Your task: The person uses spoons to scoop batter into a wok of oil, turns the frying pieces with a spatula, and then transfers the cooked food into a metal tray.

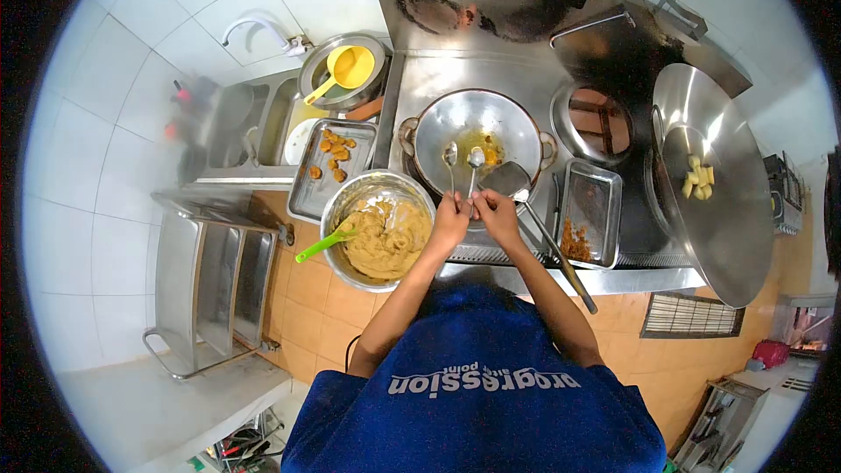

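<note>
My left hand (450, 219) is closed around the handle of a metal spoon (450, 156), whose bowl is over the wok (438, 123). Beside it, my right hand (498, 215) pinches a second metal spoon (476, 159), and the hands nearly touch at the wok's near rim. Yellow oil with small orange-brown pieces (492, 157) lies in the bottom of the wok. A wok spatula (508, 179) rests at the near right rim, its long handle slanting toward me. To the left stands a steel bowl (331, 201) of thick tan batter (385, 241), with a green-handled utensil (321, 247) in it.
Left of the wok, a metal tray (302, 201) holds several fried pieces. A yellow ladle (353, 67) lies over a pot (315, 79) by the sink (282, 114). On the right are a tray with brown crumbs (604, 210) and a large pan (727, 236) with pale chunks.
</note>
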Tool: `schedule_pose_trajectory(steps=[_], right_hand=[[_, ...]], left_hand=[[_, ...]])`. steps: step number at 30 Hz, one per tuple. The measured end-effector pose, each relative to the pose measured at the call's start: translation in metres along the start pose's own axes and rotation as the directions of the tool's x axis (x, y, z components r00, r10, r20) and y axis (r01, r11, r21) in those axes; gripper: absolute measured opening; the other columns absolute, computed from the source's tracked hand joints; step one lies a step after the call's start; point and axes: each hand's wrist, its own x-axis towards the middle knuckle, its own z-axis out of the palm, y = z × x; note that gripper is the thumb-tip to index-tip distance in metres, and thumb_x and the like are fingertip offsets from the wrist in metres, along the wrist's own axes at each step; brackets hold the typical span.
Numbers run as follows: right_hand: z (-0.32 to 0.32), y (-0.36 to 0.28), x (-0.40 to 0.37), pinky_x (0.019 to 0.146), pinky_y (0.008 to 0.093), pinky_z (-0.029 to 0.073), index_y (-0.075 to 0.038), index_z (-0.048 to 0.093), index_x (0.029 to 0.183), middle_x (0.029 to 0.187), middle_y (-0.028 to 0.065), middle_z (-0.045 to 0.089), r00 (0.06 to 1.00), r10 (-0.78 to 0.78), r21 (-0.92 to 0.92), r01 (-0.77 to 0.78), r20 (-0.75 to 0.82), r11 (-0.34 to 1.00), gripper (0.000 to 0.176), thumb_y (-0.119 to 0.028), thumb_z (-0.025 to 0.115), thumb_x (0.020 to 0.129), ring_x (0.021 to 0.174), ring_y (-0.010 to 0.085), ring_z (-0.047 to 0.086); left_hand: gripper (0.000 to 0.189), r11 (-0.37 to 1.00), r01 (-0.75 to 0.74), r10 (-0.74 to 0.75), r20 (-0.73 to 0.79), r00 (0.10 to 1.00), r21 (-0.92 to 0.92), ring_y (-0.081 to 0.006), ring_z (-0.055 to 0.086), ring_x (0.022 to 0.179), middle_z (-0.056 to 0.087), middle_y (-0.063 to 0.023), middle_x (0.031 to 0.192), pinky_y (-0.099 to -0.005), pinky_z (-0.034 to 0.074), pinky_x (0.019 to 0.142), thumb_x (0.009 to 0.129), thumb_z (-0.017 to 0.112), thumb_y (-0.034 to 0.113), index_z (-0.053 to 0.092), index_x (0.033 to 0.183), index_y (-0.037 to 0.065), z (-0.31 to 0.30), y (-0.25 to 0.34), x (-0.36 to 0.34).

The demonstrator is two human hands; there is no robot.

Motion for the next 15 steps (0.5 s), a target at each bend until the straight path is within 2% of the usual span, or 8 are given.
schedule_pose_trajectory(steps=[5,7,8,10,11,13,14,15], right_hand=[[-0.001,0.005,-0.001,0.054,0.0298,0.043,-0.002,0.068,0.078,0.058,0.0034,0.059,0.999,-0.02,-0.022,0.019,-0.029,1.0,0.037,-0.032,0.057,0.097,0.054,0.0118,0.055],[-0.007,-0.001,-0.006,0.056,0.0319,0.043,-0.001,0.068,0.079,0.058,0.0037,0.059,0.999,-0.002,-0.167,-0.005,-0.04,0.986,0.042,-0.034,0.052,0.099,0.055,0.0134,0.056],[-0.007,0.0,-0.006,0.056,0.0319,0.043,-0.001,0.068,0.079,0.058,0.0037,0.059,0.999,-0.003,-0.169,-0.004,-0.041,0.986,0.042,-0.034,0.052,0.099,0.055,0.0134,0.056],[-0.005,0.009,-0.006,0.056,0.0328,0.043,0.0,0.068,0.082,0.06,0.0042,0.06,0.996,-0.01,-0.092,0.002,-0.085,0.996,0.045,-0.036,0.05,0.1,0.057,0.0133,0.055],[-0.006,0.013,-0.007,0.056,0.0328,0.043,0.0,0.068,0.082,0.06,0.0042,0.06,0.996,-0.01,-0.094,0.002,-0.084,0.996,0.045,-0.036,0.05,0.1,0.057,0.0133,0.055],[-0.007,0.001,-0.01,0.05,0.0231,0.036,-0.005,0.063,0.079,0.062,-0.0016,0.053,0.992,0.023,-0.023,-0.026,-0.124,0.999,0.04,-0.036,0.05,0.101,0.056,0.0061,0.047],[-0.007,-0.005,-0.01,0.05,0.0231,0.036,-0.005,0.063,0.079,0.062,-0.0016,0.053,0.992,0.019,-0.023,-0.022,-0.125,0.999,0.04,-0.036,0.05,0.101,0.056,0.0061,0.047],[-0.007,-0.008,-0.009,0.05,0.0227,0.035,-0.006,0.063,0.08,0.062,-0.0021,0.053,0.991,0.062,0.027,-0.06,-0.12,0.998,0.04,-0.037,0.05,0.101,0.055,0.0059,0.047]], left_hand=[[0.017,0.99,-0.013,0.019,0.044,0.999,-0.142,-0.0136,0.056,0.063,0.053,-0.0064,0.067,-0.0299,0.046,0.059,0.094,0.058,0.008,0.043,0.089,0.0,-0.004,-0.004,0.01],[0.012,0.999,-0.029,0.033,0.093,0.995,-0.046,-0.0151,0.058,0.069,0.058,-0.0089,0.076,-0.0307,0.048,0.063,0.095,0.053,0.007,0.046,0.092,-0.003,-0.007,0.013,0.011],[0.012,0.998,-0.029,0.034,0.094,0.995,-0.049,-0.0151,0.058,0.069,0.058,-0.0089,0.076,-0.0307,0.048,0.063,0.095,0.053,0.007,0.046,0.092,-0.003,-0.007,0.021,0.014],[0.017,0.993,0.031,-0.046,0.133,0.99,0.112,-0.0172,0.062,0.072,0.061,-0.0137,0.078,-0.0324,0.049,0.065,0.094,0.055,0.008,0.047,0.096,-0.006,-0.006,0.033,0.02],[0.017,0.993,0.031,-0.045,0.132,0.99,0.11,-0.0172,0.062,0.072,0.061,-0.0137,0.078,-0.0324,0.049,0.065,0.094,0.055,0.008,0.047,0.096,-0.006,-0.005,0.038,0.02],[0.02,0.99,0.027,-0.043,0.116,0.992,0.136,-0.0211,0.064,0.076,0.062,-0.0174,0.08,-0.0359,0.05,0.067,0.093,0.057,0.01,0.047,0.099,-0.007,0.001,0.045,0.02],[0.02,0.99,0.023,-0.039,0.116,0.992,0.136,-0.0211,0.064,0.076,0.062,-0.0174,0.08,-0.0359,0.05,0.067,0.093,0.057,0.01,0.047,0.099,-0.007,0.003,0.048,0.019],[0.02,0.969,-0.01,-0.016,0.103,0.995,0.249,-0.0226,0.063,0.076,0.062,-0.0176,0.081,-0.0371,0.05,0.067,0.094,0.057,0.011,0.047,0.098,-0.007,0.006,0.046,0.018]])
